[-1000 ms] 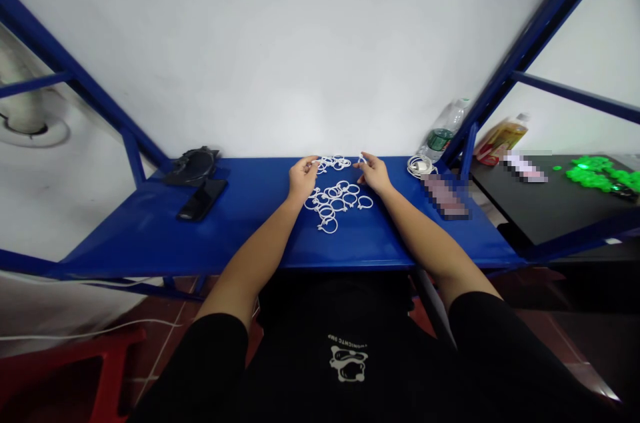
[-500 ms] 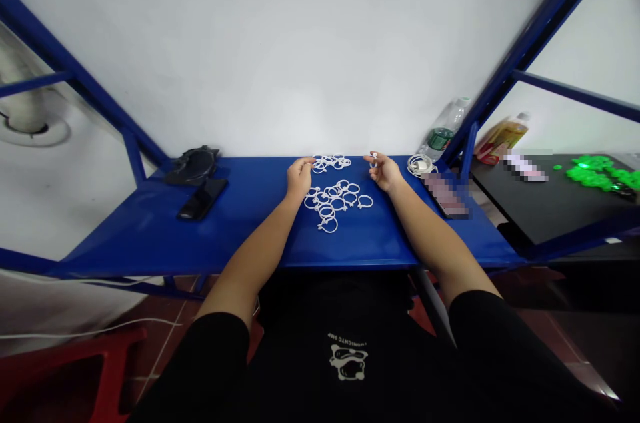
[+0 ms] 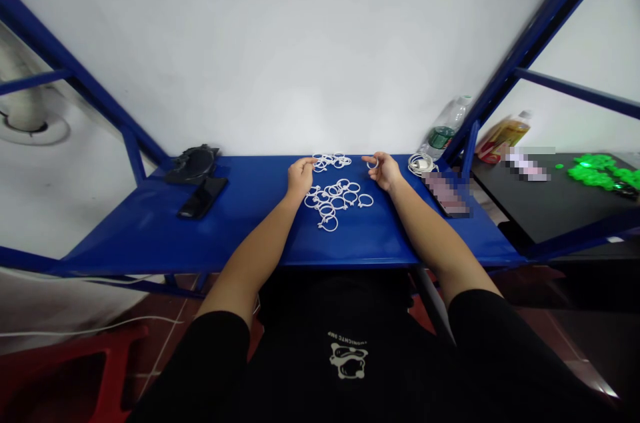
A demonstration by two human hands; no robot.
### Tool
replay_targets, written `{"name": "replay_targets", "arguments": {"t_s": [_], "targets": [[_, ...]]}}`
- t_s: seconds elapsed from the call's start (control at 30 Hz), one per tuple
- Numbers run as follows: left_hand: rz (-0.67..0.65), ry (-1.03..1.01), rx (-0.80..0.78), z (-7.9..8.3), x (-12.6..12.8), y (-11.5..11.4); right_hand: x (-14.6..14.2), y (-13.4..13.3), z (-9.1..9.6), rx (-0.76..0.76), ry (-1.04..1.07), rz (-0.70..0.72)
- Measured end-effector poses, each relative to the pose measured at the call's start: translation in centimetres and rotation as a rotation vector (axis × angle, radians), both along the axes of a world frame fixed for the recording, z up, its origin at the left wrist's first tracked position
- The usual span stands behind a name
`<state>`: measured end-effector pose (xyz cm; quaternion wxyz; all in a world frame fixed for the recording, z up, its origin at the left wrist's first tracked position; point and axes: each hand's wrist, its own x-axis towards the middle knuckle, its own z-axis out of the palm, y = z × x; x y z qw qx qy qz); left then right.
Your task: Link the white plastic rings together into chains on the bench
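Observation:
My right hand (image 3: 386, 173) is raised over the right part of the blue tabletop (image 3: 250, 236), its fingers curled around a thin white ring (image 3: 373, 167). My left hand (image 3: 301, 176) is closed in a pinch, with its fingertips beside the left edge of a small back pile of white rings (image 3: 327, 161). Whether anything sits between those fingertips is hidden. Between my forearms lies a larger, nearer pile of white rings (image 3: 331, 192), each with a small knob or clasp. Some overlap, and a single ring (image 3: 365, 201) lies at its right side.
On the left are a black phone (image 3: 203, 198) and a dark wrapped item (image 3: 195, 164). To the right stand a water bottle (image 3: 445, 129), a coiled white cable (image 3: 421, 165) and a blurred-out phone (image 3: 447, 194). Blue frame posts (image 3: 470, 149) rise at both sides, with a wall behind.
The ring in my right hand has turned and shows more of its loop. My left hand has barely moved, and the piles lie as before.

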<state>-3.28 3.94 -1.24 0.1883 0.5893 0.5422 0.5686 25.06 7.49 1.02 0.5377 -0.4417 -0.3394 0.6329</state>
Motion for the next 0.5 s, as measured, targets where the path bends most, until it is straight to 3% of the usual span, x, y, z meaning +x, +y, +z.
{"name": "replay_targets", "arguments": {"t_s": [0.3,0.5], "targets": [[-0.022,0.074,-0.032,0.65,0.22,-0.61,-0.27,0.31,-0.61,0.078,-0.096,-0.051],[-0.038,0.191,-0.016,0.91,0.18,-0.77,-0.23,0.65,-0.77,0.038,-0.093,-0.103]]}}
